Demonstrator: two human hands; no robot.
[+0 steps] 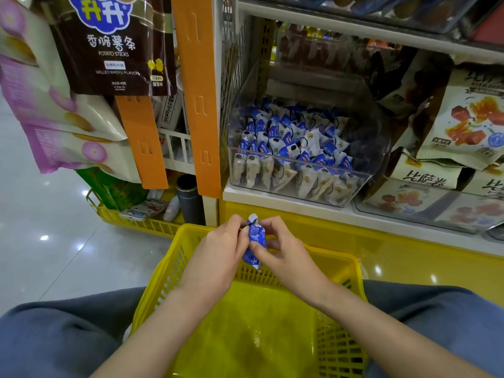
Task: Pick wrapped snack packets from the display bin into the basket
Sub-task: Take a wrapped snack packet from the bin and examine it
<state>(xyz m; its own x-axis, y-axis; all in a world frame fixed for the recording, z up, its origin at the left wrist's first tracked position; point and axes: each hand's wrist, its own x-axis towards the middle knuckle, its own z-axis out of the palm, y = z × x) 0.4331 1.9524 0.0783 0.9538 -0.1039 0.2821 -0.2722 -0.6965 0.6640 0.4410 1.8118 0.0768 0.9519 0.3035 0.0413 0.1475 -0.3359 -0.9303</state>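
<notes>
A store shelving unit (300,205) with a white ledge and yellow base fills the upper frame, hung at left with a brown potato-sticks bag (114,47) and orange hanging strips (199,99), and stacked at right with pale bags printed with red cubes (469,121). Below it, a yellow slatted basket (338,259) sits between the person's knees, which are clad in blue-grey trousers (54,336). Its far rim stands close against the yellow base of the shelving.

On the ledge stands a clear plastic display bin (380,143), open at the top and with a low front wall. It is heaped with small wrapped snack packets (289,140), blue and white with crimped ends, some showing a dark round biscuit and a gold seal. The packets along the front wall stand on end, pressed against the clear plastic.

Both bare forearms reach forward over the basket. The left hand (221,241) and right hand (283,246) meet just in front of the ledge, above the basket's far rim, with one single packet (256,237) between them. That packet is mostly blue with a white twisted top, and it is held upright, its lower end hanging below the fingers. The left hand's fingertips close narrowly on its upper left edge. The right thumb lies across its middle, and the right fingers curl behind it. The packet is well clear of the bin and touches only the two hands.
</notes>
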